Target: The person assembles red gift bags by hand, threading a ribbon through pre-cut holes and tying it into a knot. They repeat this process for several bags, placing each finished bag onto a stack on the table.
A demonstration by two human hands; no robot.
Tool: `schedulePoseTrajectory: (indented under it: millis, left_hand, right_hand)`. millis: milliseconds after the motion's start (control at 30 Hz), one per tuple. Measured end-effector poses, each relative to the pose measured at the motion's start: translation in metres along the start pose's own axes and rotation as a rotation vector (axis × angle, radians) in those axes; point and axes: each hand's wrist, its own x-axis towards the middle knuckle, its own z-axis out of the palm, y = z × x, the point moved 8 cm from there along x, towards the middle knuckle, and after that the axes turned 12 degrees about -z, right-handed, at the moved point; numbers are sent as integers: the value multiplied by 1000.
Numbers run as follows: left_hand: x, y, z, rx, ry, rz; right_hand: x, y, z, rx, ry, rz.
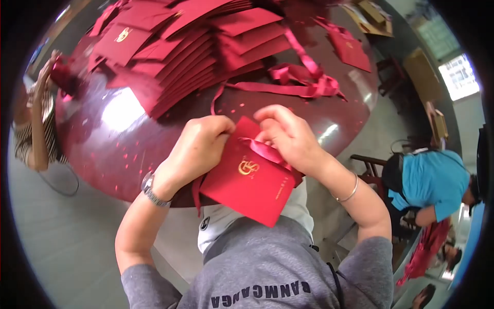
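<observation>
A flat red paper gift bag with a gold logo lies tilted in front of my body, at the table's near edge. My left hand, with a watch on the wrist, is closed on the bag's upper left edge. My right hand, with a bracelet, pinches a pink-red ribbon at the bag's upper right side. The fingertips of both hands are partly hidden. Another strip of ribbon hangs by the bag's left side.
A large pile of red paper bags covers the far part of the glossy table. Loose ribbon and another red bag lie right of it. One person is at the left, another in blue at the right.
</observation>
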Motion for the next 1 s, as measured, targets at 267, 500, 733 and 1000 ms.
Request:
schedulePoseTrajectory:
  millis: [267, 500, 733, 1000]
  left_hand:
    - [-10, -25, -43, 334, 109, -141]
    - [-32, -23, -55, 322, 265, -155]
    - [-82, 39, -28, 326, 217, -98]
    - [-59, 19, 5, 222, 123, -273]
  right_hand:
    - [-9, 9, -1, 76, 59, 23]
    - [-10, 10, 0, 121, 48, -12]
    - [-49, -27, -52, 99, 336, -257]
    - [-183, 51, -19, -29, 460, 34]
